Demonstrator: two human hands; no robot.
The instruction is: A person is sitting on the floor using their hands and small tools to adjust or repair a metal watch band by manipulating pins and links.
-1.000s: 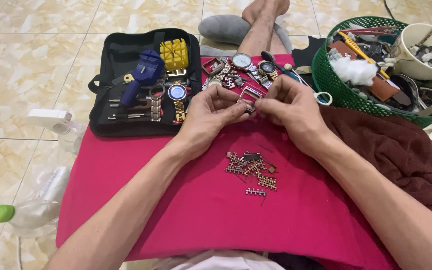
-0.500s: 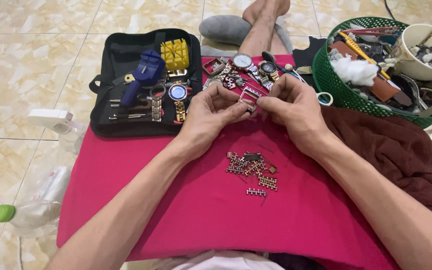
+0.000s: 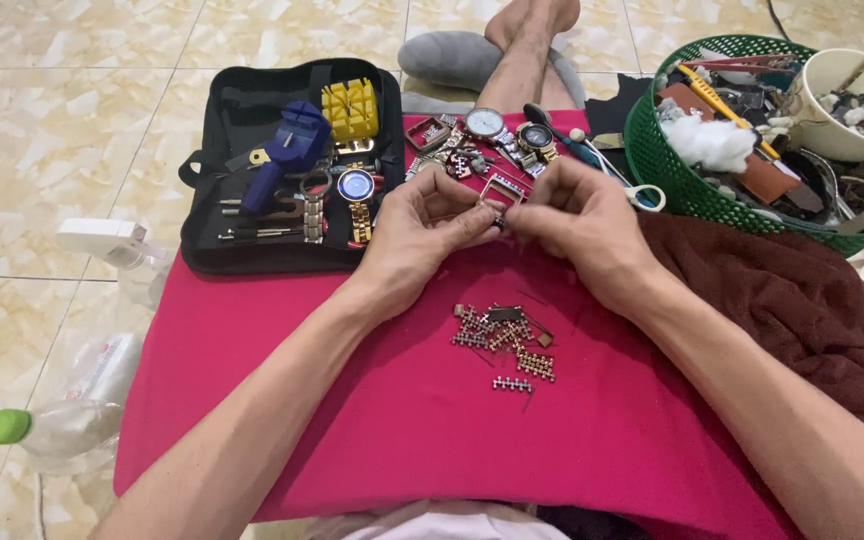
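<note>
My left hand point(image 3: 420, 228) and my right hand point(image 3: 577, 218) meet fingertip to fingertip above a pink cloth point(image 3: 372, 420). Between them they pinch a small metal watch-band piece point(image 3: 497, 205) with a rectangular frame shape; its small details are hidden by my fingers. Just below the hands lies a heap of loose metal band links point(image 3: 502, 335) on the cloth. Several watches point(image 3: 497, 135) lie at the cloth's far edge, beyond my hands.
A black tool case point(image 3: 242, 200) at the left holds a blue link-remover tool point(image 3: 282, 150), a yellow block point(image 3: 350, 108) and a watch. A green basket point(image 3: 672, 180) with a white cup point(image 3: 852, 100) stands at right. Brown towel point(image 3: 802, 300), plastic bottle point(image 3: 42, 430) at left.
Both hands stay in the same place; only the fingers shift slightly on the small metal piece.
</note>
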